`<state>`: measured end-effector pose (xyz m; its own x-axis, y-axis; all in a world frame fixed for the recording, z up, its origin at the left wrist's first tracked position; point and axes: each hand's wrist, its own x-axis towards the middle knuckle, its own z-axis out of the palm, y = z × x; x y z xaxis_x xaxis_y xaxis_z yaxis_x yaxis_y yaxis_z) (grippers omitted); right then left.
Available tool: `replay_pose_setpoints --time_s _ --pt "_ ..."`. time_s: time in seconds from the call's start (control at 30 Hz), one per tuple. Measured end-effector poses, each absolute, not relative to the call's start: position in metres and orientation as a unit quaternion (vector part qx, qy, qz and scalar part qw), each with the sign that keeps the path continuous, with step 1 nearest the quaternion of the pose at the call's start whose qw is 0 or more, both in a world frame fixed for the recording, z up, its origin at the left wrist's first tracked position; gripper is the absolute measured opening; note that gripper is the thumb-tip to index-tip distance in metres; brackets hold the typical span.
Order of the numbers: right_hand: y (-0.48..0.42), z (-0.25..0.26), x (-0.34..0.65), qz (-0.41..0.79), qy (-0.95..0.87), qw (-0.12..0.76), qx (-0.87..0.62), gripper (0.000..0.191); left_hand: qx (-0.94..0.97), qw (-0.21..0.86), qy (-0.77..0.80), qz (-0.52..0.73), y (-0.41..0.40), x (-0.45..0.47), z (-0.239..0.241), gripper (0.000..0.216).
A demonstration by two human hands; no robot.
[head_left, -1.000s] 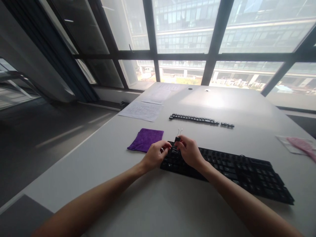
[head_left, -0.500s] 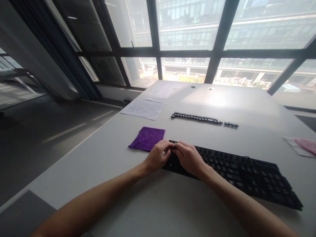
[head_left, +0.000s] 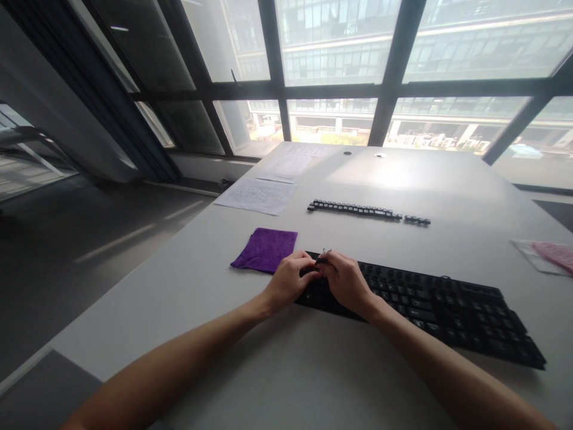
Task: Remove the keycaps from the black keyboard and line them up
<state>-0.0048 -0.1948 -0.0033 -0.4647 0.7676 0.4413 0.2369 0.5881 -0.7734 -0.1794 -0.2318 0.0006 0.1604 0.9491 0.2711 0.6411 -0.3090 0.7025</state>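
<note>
A black keyboard (head_left: 421, 304) lies at a slant on the white desk. Both hands meet over its upper left end, hiding the keys below. My right hand (head_left: 347, 280) is closed round a small dark tool with thin metal wire ends (head_left: 326, 252), which poke up past the fingers; most of it is hidden. Beside it, my left hand (head_left: 290, 278) is closed in a pinch, its fingertips against the right fingers. What it pinches, if anything, I cannot make out. Beyond the keyboard, loose black keycaps (head_left: 358, 209) stand in a long row, with a shorter group (head_left: 417, 220) to its right.
A folded purple cloth (head_left: 264, 248) lies just left of the keyboard. Printed sheets (head_left: 257, 196) are spread along the desk's left edge. At the far right rests a pink item (head_left: 555, 254) on something white. Windows (head_left: 331, 48) rise behind the desk.
My right hand has shifted slightly right and turned, and the wire ends now point up above its fingers. My left hand stays close against it. The view has tilted a little.
</note>
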Motion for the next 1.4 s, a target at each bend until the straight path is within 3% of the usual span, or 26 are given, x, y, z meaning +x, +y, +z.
replay_pose_setpoints --time_s 0.27,0.53,0.83,1.0,1.17,1.3,1.4 --pt "-0.192 0.000 -0.002 0.335 -0.770 0.437 -0.322 0.017 0.724 0.204 0.522 0.403 -0.237 -0.177 -0.003 0.008" --pt "-0.195 0.006 -0.005 0.315 -0.779 0.420 -0.344 0.016 0.734 0.143 0.510 0.425 -0.237 -0.182 -0.008 0.033" --pt "-0.191 0.000 -0.004 0.349 -0.762 0.389 -0.382 0.014 0.823 0.067 0.417 0.379 -0.234 -0.184 -0.002 0.016" --pt "-0.189 0.001 -0.005 0.393 -0.729 0.425 -0.366 0.017 0.790 0.116 0.423 0.428 -0.233 -0.181 0.002 0.012" --pt "-0.183 -0.005 -0.008 0.444 -0.678 0.453 -0.371 0.016 0.717 0.085 0.526 0.451 -0.183 -0.200 0.012 0.017" --pt "-0.181 -0.008 -0.009 0.447 -0.680 0.452 -0.365 0.015 0.715 -0.006 0.597 0.364 -0.115 -0.212 0.009 0.019" --pt "-0.181 -0.008 -0.009 0.447 -0.678 0.454 -0.366 0.014 0.723 -0.013 0.605 0.332 -0.079 -0.210 0.001 0.021"
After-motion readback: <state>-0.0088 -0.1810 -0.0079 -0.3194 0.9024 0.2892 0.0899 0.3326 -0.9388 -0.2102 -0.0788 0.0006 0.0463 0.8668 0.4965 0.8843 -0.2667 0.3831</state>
